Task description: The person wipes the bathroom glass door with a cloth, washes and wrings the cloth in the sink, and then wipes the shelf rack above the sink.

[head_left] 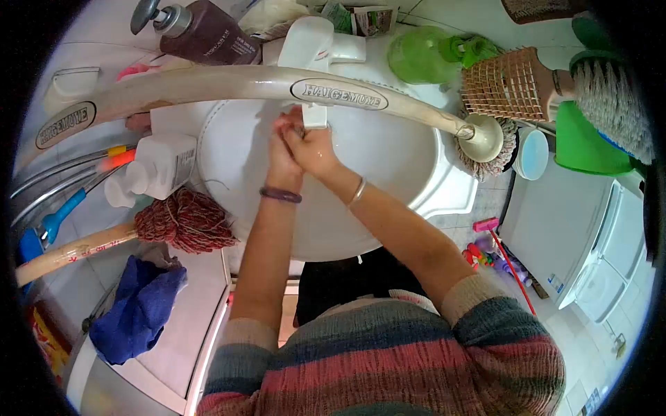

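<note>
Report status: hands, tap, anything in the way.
Left hand and right hand pressed together over sink. Tap spout at hands; water flow hard to tell. Pole crosses view, hiding part of tap.

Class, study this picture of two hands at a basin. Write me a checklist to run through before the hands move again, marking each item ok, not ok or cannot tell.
1. Both hands over the basin: ok; left hand and right hand are together over it.
2. Sleeves clear of the basin: ok; both end well up the arms.
3. Wrists bare: not ok; a dark band on the left, a silver bangle on the right.
4. Water running from the tap: cannot tell; no clear stream shows.
5. Palms free of objects: cannot tell; the hands hide them.
</note>
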A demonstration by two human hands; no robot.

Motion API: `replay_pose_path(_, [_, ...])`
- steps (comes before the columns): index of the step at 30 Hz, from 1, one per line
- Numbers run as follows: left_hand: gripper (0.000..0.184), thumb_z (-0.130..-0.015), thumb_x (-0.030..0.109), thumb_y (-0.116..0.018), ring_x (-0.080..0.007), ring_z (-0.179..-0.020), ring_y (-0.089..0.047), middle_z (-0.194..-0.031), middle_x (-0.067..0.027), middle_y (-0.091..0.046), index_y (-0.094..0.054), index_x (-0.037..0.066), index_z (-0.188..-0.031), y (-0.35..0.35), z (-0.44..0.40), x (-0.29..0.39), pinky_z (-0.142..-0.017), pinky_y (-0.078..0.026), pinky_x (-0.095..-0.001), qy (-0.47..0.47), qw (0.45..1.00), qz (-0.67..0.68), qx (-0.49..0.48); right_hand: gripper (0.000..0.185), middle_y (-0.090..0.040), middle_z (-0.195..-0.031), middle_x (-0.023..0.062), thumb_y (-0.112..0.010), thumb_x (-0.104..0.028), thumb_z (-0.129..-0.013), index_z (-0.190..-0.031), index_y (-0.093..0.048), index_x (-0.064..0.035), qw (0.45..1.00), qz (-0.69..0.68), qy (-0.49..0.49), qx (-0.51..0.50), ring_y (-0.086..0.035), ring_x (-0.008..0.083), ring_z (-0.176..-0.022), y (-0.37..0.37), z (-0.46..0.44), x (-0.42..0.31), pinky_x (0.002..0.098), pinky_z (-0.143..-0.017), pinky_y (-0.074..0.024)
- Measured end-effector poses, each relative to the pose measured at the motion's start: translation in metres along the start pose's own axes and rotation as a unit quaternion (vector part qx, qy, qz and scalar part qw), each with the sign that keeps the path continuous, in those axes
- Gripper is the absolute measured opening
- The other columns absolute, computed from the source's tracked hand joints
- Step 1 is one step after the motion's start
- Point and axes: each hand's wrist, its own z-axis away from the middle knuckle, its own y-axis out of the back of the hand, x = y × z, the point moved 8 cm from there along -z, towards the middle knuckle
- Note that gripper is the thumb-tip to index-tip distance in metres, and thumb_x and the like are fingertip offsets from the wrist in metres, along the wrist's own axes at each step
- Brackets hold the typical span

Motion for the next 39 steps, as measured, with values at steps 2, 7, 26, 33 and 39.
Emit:
replay_pose_path(2, [0.030,-0.096,0.022,-0.030,-0.0241,-0.102,-0.053,-0.109,-0.0096,-0.055,-0.049,0.004,-0.111,-0.037,0.012,-0.005,-0.088,-0.045,-0.0401,0.045,0.998,0.032,-0.007,0.013,-0.063,-0.086,0.0138,-0.056,-0.009,-0.079,-0.087,-0.066,-0.0048,0.999,-0.017,0.037,0.002,-0.060,0.0241,-0.079,0.003,0.013,-0.017,0.0327,-0.073,-0.0480])
replay_pose_path(7, [0.031,-0.095,0.019,-0.035,-0.0215,-0.103,-0.053,-0.115,-0.0093,-0.054,-0.046,0.002,-0.119,-0.011,0.030,-0.024,-0.087,-0.044,-0.0354,-0.014,0.963,-0.081,0.256,0.026,-0.062,-0.083,0.0232,-0.057,-0.024,-0.080,-0.088,-0.065,-0.0015,0.991,0.110,-0.065,-0.038,-0.060,0.0370,-0.084,0.010,-0.028,0.052,0.0376,-0.072,-0.0484])
replay_pose_path(26, [0.021,-0.090,0.011,-0.049,-0.0111,-0.078,-0.055,-0.089,-0.0063,-0.061,-0.055,-0.007,-0.100,-0.054,0.004,0.031,-0.069,-0.045,-0.0248,-0.253,0.853,-0.403,0.218,0.036,-0.061,-0.098,0.0165,-0.037,-0.026,-0.094,-0.102,-0.055,0.0042,0.887,-0.347,-0.295,0.079,-0.058,0.0283,-0.091,-0.030,-0.010,0.152,0.0363,-0.078,-0.0468])
replay_pose_path(33, [0.010,-0.090,0.013,-0.049,-0.0114,-0.061,-0.047,-0.072,-0.0004,-0.051,-0.053,0.005,-0.086,-0.035,0.002,0.029,-0.058,-0.043,-0.0246,-0.208,0.903,-0.183,0.329,0.024,-0.063,-0.090,0.0211,-0.055,-0.023,-0.079,-0.090,-0.062,-0.0035,0.986,0.160,-0.005,0.048,-0.059,0.0386,-0.086,0.007,-0.023,0.049,0.0410,-0.072,-0.0484])
replay_pose_path(39, [0.014,-0.089,0.017,-0.053,-0.0146,-0.077,-0.051,-0.091,-0.0040,-0.052,-0.050,0.010,-0.100,-0.028,0.014,0.046,-0.065,-0.044,-0.0297,-0.087,0.919,-0.211,0.322,0.023,-0.063,-0.099,0.0108,-0.056,-0.013,-0.083,-0.103,-0.059,-0.0011,0.997,-0.007,-0.072,-0.001,-0.059,0.0198,-0.091,0.010,-0.033,0.091,0.0298,-0.074,-0.0468])
